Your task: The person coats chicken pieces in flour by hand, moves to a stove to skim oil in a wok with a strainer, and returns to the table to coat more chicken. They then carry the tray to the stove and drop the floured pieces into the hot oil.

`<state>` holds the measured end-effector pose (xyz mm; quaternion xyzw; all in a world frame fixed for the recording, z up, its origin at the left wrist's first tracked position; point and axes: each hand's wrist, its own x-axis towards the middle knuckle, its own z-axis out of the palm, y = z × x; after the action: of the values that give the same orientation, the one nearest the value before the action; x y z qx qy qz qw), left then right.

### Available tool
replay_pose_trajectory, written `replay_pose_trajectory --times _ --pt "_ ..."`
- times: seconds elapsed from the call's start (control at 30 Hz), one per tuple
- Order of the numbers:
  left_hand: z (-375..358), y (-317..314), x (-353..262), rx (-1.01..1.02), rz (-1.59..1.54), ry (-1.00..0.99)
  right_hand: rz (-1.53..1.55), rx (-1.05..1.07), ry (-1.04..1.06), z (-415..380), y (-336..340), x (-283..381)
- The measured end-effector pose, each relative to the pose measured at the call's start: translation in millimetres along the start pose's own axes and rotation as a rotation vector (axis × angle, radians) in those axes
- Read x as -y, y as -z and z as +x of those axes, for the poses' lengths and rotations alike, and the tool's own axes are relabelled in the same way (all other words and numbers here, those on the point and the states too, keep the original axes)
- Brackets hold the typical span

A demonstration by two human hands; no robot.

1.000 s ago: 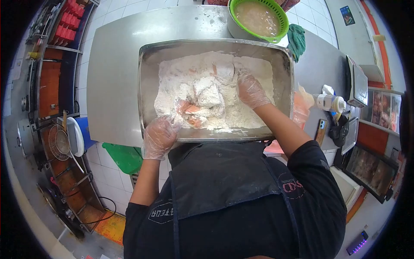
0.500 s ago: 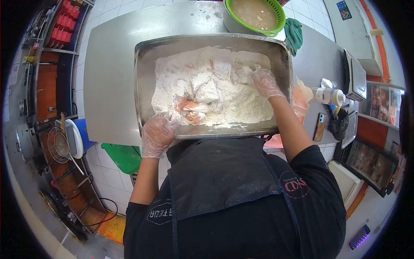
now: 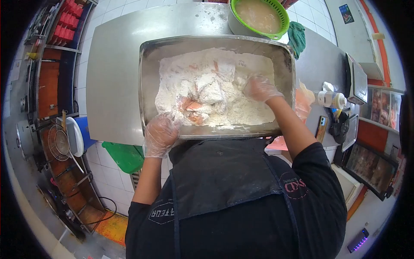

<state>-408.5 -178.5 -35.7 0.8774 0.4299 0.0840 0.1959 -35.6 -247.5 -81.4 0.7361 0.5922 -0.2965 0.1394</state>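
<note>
A deep rectangular metal tray (image 3: pixel 288 77) holds a wide bed of white flour (image 3: pixel 254 110). Pieces of raw meat (image 3: pixel 192 105), orange-pink where the flour has not covered them, lie heaped left of the middle. My left hand (image 3: pixel 160 134), in a clear plastic glove, is curled over the tray's near left rim, fingertips beside the meat. My right hand (image 3: pixel 261 89), gloved likewise, is in the flour on the right side, palm down. Its fingers are blurred and partly sunk in flour, so whether they hold anything does not show.
Behind the tray stands a tub with a green strainer rim (image 3: pixel 282 19) and cloudy liquid, beside a green cloth (image 3: pixel 296 36). To the right are a plastic bottle (image 3: pixel 330 99) and a phone (image 3: pixel 321 128). A green bin (image 3: pixel 123 156) is below the table's left edge.
My right hand has moved left and slightly toward me through the flour. My left hand stays at the tray's near left rim. The whole view has shifted slightly.
</note>
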Motion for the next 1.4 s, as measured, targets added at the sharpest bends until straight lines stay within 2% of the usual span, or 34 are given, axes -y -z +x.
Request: replay_pose_trajectory --times 0.07,0.1,0.17,0.3,0.37,0.5,0.57,0.6,0.67,0.7,0.77,0.8,0.87,1.0,1.07,1.1,1.17,1.23,1.3,1.37,1.4 --pt "0.7 0.1 -0.5 0.005 -0.006 0.011 0.457 -0.38 -0.072 -14.7 -4.1 -2.2" --pt "1.3 1.5 -1.7 -0.017 -0.001 -0.007 0.454 -0.374 -0.069 -16.0 -2.5 -5.7" --pt "1.6 2.0 -3.1 -0.033 0.001 -0.021 0.396 -0.523 -0.016 -19.5 2.0 -11.2" --pt "1.3 -1.7 1.5 -0.005 -0.008 -0.025 0.44 -0.465 -0.036 -30.3 22.1 -9.4" --pt "0.3 -3.3 3.7 -0.003 -0.003 -0.042 0.511 -0.541 -0.011 -32.2 20.8 -10.2" --pt "-2.0 -6.3 6.3 -0.015 -0.003 -0.021 0.462 -0.541 0.044 -39.3 42.7 -2.8" --pt "-2.8 -7.3 7.3 -0.026 -0.011 -0.021 1.092 -0.396 0.083 -47.5 73.4 10.9" --pt "-2.1 -6.8 6.7 -0.016 -0.015 -0.006 1.094 -0.392 0.081 -44.2 80.1 3.8" --pt "-1.7 -7.7 7.0 -0.001 -0.021 0.007 0.371 -0.808 0.264 -26.3 96.2 -20.1" --pt "-2.1 -7.7 8.5 0.005 -0.035 -0.005 0.373 -0.806 0.261 -24.8 110.4 -21.4" --pt "-1.5 -7.8 8.6 0.011 -0.047 -0.015 0.265 -0.843 0.07 -23.5 146.7 -21.4" --pt "-0.8 -7.7 6.6 -0.015 -0.052 -0.016 0.267 -0.842 0.071 -13.5 161.4 -25.4" --pt "-0.8 -7.7 4.7 -0.043 -0.055 -0.016 -0.324 -0.872 -0.027 12.0 187.8 -34.9" --pt "-0.3 -5.8 2.1 -0.041 -0.013 -0.013 -0.357 -0.8 0.012 34.9 206.7 -34.7" --pt "0.0 -4.6 2.5 -0.028 0.004 -0.017 -0.071 -0.808 0.142 41.3 199.5 -39.7" --pt "-0.3 -4.8 3.4 -0.016 0.005 -0.017 -0.07 -0.804 0.145 42.2 198.7 -36.5" --pt "0.2 -5.5 4.1 -0.001 0.003 -0.007 -0.358 -0.714 -0.071 44.2 195.7 -28.3" --pt "0.9 -4.4 2.3 -0.047 -0.038 0.003 0.82 -0.471 -0.131 -25.4 222.7 27.6" --pt "2.9 -4.0 1.2 -0.029 -0.027 0.015 -0.504 -0.976 0.194 -3.5 156.3 14.1" --pt "2.2 -4.0 0.2 -0.008 -0.019 0.008 -0.561 -0.682 0.309 -16.0 111.4 34.1" --pt "1.7 -3.6 1.3 0.021 0.01 0.008 -0.382 -0.55 0.309 -10.3 64.5 33.6"
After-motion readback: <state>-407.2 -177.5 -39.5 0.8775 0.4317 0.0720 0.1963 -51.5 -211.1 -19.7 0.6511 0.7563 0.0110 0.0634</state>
